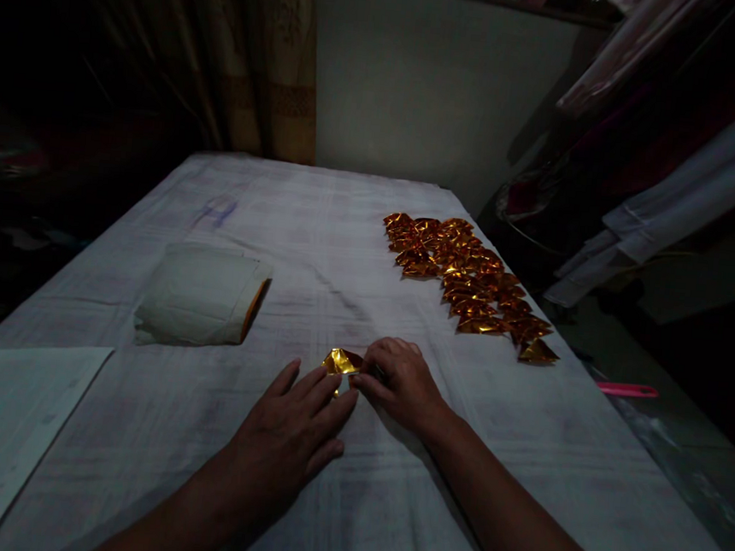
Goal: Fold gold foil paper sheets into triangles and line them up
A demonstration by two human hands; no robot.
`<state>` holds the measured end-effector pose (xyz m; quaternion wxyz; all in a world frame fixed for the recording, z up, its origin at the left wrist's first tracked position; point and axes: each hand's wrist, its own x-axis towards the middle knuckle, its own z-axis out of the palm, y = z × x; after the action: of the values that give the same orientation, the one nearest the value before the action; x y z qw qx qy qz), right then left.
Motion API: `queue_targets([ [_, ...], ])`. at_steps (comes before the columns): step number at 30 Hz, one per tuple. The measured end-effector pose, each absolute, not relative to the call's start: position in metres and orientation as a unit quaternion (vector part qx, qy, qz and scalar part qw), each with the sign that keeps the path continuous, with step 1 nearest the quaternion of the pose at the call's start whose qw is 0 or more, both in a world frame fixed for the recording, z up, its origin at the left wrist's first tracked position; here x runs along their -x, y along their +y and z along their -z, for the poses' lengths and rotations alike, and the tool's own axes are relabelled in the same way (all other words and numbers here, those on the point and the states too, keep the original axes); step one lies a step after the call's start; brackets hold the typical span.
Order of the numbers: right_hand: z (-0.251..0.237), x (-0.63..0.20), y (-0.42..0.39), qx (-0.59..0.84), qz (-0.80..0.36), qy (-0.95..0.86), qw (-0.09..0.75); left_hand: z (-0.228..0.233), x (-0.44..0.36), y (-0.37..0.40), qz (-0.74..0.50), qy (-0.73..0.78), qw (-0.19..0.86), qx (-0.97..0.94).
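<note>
A small piece of shiny gold foil paper (340, 361), partly folded, lies on the cloth-covered table in front of me. My left hand (294, 419) rests flat with its fingers stretched out, the fingertips over the near edge of the foil. My right hand (402, 381) pinches the foil's right side between thumb and fingers. Part of the foil is hidden under both hands. To the upper right, several folded gold foil pieces (479, 326) lie in overlapping rows.
A pale paper packet (198, 295) with an orange-gold edge sits at the left. Nearer, a white sheet (13, 425) lies on the table's left side. Clothes (689, 201) hang at the right, above a pink handle (628, 390) beyond the table edge. A curtain (270, 61) hangs behind.
</note>
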<state>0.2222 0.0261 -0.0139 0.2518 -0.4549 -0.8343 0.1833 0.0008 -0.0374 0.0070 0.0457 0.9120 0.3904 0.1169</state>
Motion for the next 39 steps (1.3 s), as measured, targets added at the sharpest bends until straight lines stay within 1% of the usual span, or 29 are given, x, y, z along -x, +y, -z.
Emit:
queue_targets([
  [8, 0.016, -0.222, 0.024, 0.468, -0.178, -0.821, 0.276, -0.006, 0.000, -0.034, -0.118, 0.385, 0.043, -0.914],
  [15, 0.018, -0.221, 0.025, 0.488, -0.165, -0.812, 0.276, -0.007, -0.002, -0.035, -0.120, 0.387, 0.030, -0.914],
  [21, 0.021, -0.222, 0.028, 0.487, -0.160, -0.813, 0.276, -0.016, -0.006, -0.027, -0.123, 0.387, 0.064, -0.912],
  [25, 0.023, -0.223, 0.029, 0.492, -0.145, -0.814, 0.272, -0.015, -0.005, -0.020, -0.136, 0.378, 0.056, -0.914],
  [32, 0.028, -0.225, 0.030, 0.465, -0.129, -0.826, 0.292, -0.010, -0.003, -0.013, -0.151, 0.367, 0.043, -0.917],
  [39, 0.032, -0.226, 0.035, 0.474, -0.122, -0.818, 0.303, -0.006, -0.006, -0.003, -0.157, 0.366, 0.028, -0.917],
])
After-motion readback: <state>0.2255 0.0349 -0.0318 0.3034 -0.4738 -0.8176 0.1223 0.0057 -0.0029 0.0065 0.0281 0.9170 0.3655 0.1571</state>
